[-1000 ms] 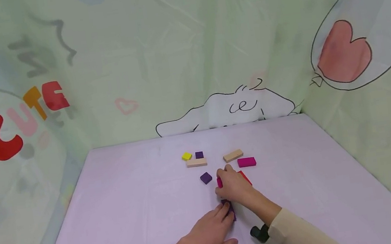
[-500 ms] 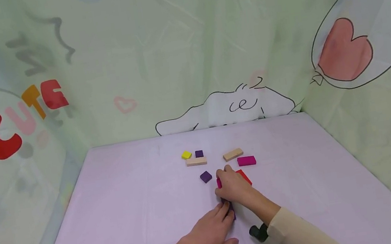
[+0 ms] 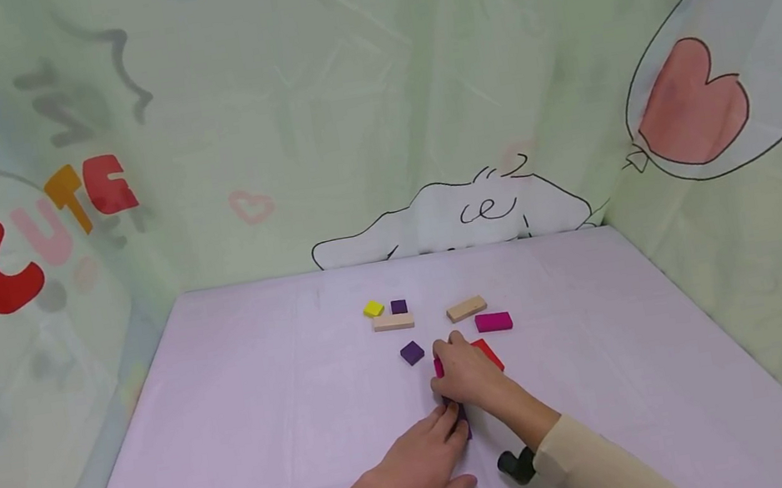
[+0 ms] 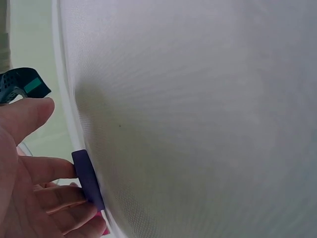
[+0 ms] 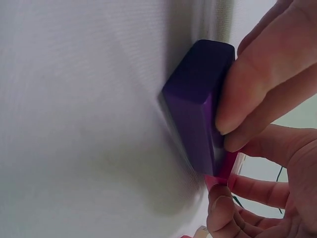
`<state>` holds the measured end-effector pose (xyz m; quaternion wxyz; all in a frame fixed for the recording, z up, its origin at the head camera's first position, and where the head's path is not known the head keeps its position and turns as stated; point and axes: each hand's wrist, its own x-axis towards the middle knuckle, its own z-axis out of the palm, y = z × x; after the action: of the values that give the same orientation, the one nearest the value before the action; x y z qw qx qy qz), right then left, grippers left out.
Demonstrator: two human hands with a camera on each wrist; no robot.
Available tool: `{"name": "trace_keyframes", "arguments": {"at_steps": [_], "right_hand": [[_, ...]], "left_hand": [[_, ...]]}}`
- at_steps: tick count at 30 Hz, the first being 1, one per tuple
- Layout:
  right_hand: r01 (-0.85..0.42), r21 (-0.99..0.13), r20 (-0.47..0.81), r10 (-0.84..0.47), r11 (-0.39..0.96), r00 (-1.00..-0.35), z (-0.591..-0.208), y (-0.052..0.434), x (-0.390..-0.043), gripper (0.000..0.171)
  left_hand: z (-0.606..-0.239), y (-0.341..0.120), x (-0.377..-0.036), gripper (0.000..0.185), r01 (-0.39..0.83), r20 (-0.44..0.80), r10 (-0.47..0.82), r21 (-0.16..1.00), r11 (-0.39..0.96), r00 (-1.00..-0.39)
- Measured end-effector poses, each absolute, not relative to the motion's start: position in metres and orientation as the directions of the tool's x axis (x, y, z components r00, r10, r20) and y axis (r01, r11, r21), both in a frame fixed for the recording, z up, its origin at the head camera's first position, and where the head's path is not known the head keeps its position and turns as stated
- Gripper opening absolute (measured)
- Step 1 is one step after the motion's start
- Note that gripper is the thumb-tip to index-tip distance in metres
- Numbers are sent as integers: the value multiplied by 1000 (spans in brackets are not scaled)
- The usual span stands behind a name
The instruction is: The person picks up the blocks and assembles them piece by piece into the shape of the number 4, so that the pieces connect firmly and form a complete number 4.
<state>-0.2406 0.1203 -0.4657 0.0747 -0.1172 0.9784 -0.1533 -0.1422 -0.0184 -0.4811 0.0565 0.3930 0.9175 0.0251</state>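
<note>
The fingers of my left hand (image 3: 424, 462) lie extended on a long purple block (image 3: 466, 427) on the table. In the right wrist view this purple block (image 5: 190, 99) lies flat, two fingertips pressing its top. My right hand (image 3: 469, 369) pinches a magenta block (image 3: 439, 367) just beyond it, largely covered by the fingers in the head view. The right wrist view has the magenta block (image 5: 228, 166) end to end with the purple one, seemingly touching. A red block (image 3: 488, 354) lies beside my right hand, partly hidden by it.
Farther back lie a dark purple block (image 3: 411, 353), a second magenta block (image 3: 494, 321), two plain wooden blocks (image 3: 466, 308), a yellow block (image 3: 374, 308) and a small purple block (image 3: 399, 307). A black device (image 3: 517, 467) shows by the right sleeve. Printed curtains surround the table (image 3: 235, 419).
Both hands keep their places on the purple and magenta blocks. Only a slight shift of the head view shows.
</note>
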Motion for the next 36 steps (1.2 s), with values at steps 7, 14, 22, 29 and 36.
{"name": "trace_keyframes", "arguments": {"at_steps": [7, 14, 22, 29, 36], "right_hand": [[-201, -311, -120, -249, 929, -961, -467, 121, -241, 44], [-173, -318, -143, -228, 932, -963, -467, 121, -241, 46], [-170, -315, -152, -226, 934, -962, -469, 121, -241, 43], [-162, -313, -153, -219, 936, -964, -470, 121, -241, 43], [-163, -316, -150, -219, 935, -964, -471, 121, -240, 42]], "left_hand": [[-480, -18, -142, 70, 706, -113, 713, 104, 701, -692], [-478, -17, -142, 70, 708, -105, 713, 85, 701, -694], [-478, -16, -142, 69, 712, -97, 716, 74, 698, -692], [-481, -16, -142, 69, 716, -87, 717, 52, 696, -691], [-480, -15, -142, 68, 719, -74, 719, 39, 694, -691]]}}
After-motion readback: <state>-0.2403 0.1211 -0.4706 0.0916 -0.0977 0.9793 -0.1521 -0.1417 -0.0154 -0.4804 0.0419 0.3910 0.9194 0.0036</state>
